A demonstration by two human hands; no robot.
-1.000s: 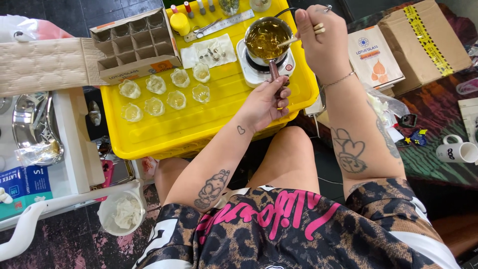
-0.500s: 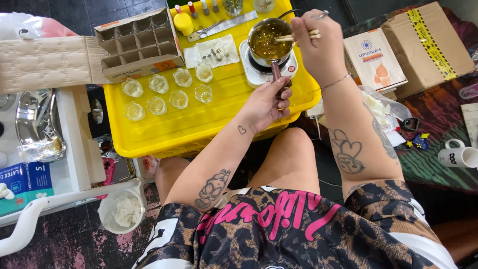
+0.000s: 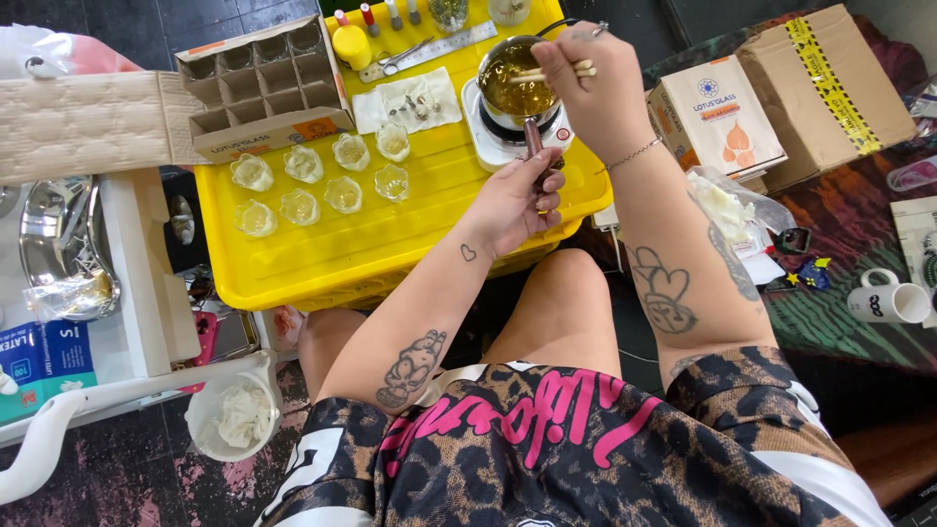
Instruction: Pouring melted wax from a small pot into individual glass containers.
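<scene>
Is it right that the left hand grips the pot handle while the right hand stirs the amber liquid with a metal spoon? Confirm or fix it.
One detail is wrong: the head view shows the right hand stirring with pale wooden sticks, not a metal spoon. The left hand does grip the handle of the pot of amber liquid.

A brown cardboard box with a divider grid (image 3: 264, 83) lies open at the far left, its orange label (image 3: 314, 128) facing near. Right of the yellow tray stands a small white-faced carton (image 3: 717, 117) (orange and blue print), with a larger brown box (image 3: 825, 83) striped in yellow tape beyond it. A blue glove box (image 3: 39, 356) sits at near left.
</scene>
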